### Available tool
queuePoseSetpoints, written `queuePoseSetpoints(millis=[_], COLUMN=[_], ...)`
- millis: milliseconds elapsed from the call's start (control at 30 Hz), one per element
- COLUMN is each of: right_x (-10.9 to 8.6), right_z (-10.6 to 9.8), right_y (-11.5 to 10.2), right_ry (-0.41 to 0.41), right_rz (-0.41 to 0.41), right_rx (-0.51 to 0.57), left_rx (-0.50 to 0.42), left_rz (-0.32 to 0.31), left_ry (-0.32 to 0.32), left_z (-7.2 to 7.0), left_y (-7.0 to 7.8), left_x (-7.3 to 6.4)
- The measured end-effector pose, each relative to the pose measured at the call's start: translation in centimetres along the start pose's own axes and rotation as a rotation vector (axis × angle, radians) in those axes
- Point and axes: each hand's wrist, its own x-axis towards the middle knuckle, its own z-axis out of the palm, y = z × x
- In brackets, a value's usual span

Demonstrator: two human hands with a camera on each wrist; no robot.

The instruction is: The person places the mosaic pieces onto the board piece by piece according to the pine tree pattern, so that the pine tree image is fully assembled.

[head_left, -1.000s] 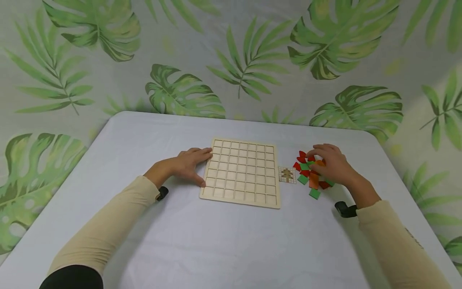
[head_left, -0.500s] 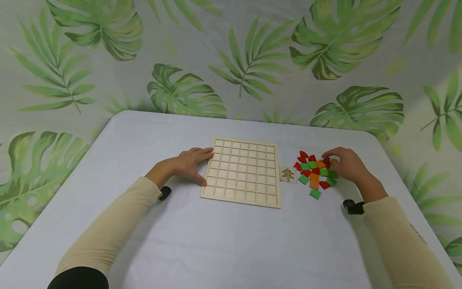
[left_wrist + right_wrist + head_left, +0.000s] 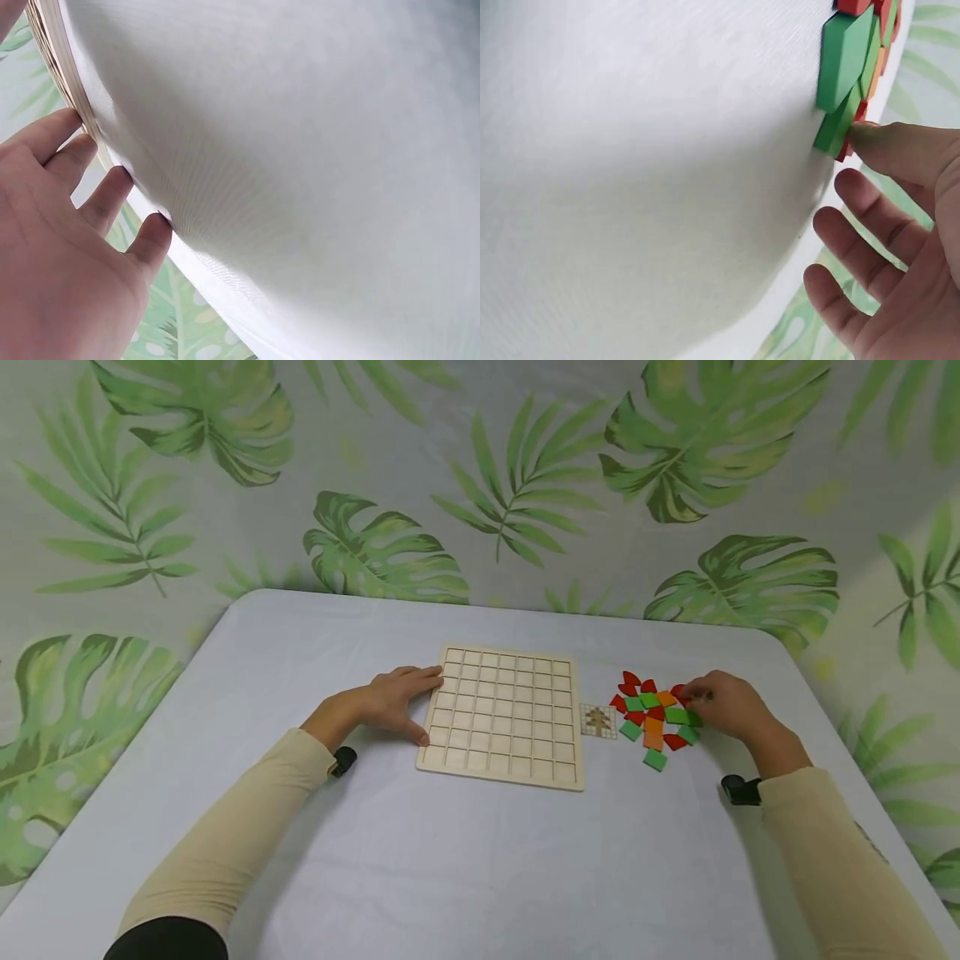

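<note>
Several red, green and orange pieces (image 3: pixel 653 733) lie right of the wooden grid board (image 3: pixel 502 720), by the thumb tip (image 3: pixel 870 139) of the right hand (image 3: pixel 726 703); three fingers (image 3: pixel 859 253) are loosely spread, and I cannot tell whether a piece is pinched. The left hand (image 3: pixel 392 702) touches the board's left edge with splayed fingers.

A white-topped table (image 3: pixel 480 860) bears a gridded wooden board (image 3: pixel 502 718), a small printed card (image 3: pixel 598 722) just beside it and, near the card, a loose cluster of red, green and orange pieces (image 3: pixel 653 734).
</note>
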Motion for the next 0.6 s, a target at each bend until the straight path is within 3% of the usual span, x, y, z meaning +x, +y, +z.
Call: queuePoseSetpoints(millis=[367, 600], right_x=[0.0, 0.1], right_z=[-0.5, -0.1], right_y=[1.0, 2.2], right_ry=[0.033, 0.011], right_rz=[0.058, 0.006], right_rx=[-0.021, -0.029], left_rx=[-0.018, -0.011], left_rz=[-0.001, 0.011], left_ry=[0.009, 0.012], left_z=[-0.2, 0.1], left_y=[0.0, -0.2], left_x=[-0.2, -0.2])
